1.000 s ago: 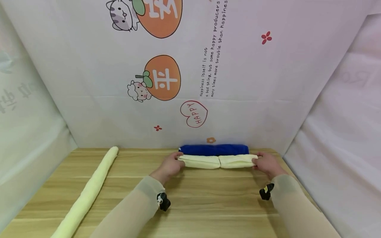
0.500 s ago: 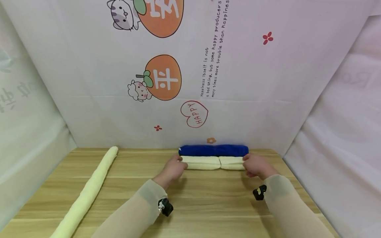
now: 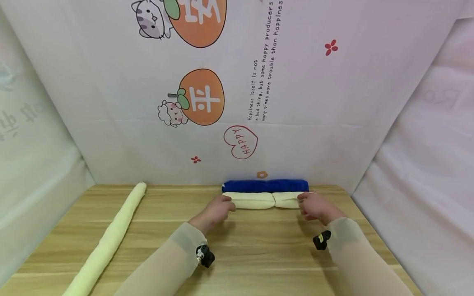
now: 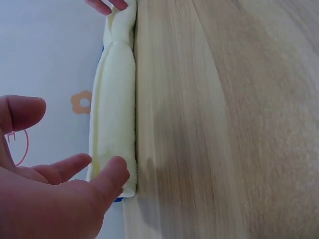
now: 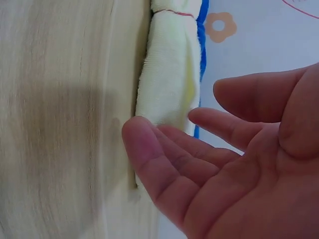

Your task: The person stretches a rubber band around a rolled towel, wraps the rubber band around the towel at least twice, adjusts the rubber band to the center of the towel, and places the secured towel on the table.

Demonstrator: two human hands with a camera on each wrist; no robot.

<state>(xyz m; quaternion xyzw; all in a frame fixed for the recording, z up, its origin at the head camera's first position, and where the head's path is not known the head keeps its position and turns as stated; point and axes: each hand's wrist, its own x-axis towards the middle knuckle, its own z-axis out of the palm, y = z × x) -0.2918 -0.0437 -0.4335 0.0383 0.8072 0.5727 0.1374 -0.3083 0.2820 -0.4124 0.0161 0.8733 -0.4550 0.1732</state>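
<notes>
A pale yellow rolled towel (image 3: pixel 252 200) lies along the back of the table, cinched at its middle by a thin reddish band (image 5: pixel 174 12). Right behind it lies a rolled blue towel (image 3: pixel 264 186), against the wall. At the yellow roll's left end is my left hand (image 3: pixel 216 210), fingers loosely extended and thumb apart; its fingertips (image 4: pixel 117 169) overlap the roll in the left wrist view. My right hand (image 3: pixel 319 207) is at the other end, relaxed, with thumb and fingers spread and the fingers partly hiding that end. Neither hand grips the roll.
A long pale yellow roll (image 3: pixel 111 238) lies slantwise on the left of the wooden table (image 3: pixel 259 255). A white printed cloth wall (image 3: pixel 296 148) rises at the back, and white cloth (image 3: pixel 418 172) hangs at both sides.
Both hands have let go of the yellow towel's ends. My right hand has moved left, in along the roll; the left hand has shifted slightly right. The roll's seam now looks more closed.
</notes>
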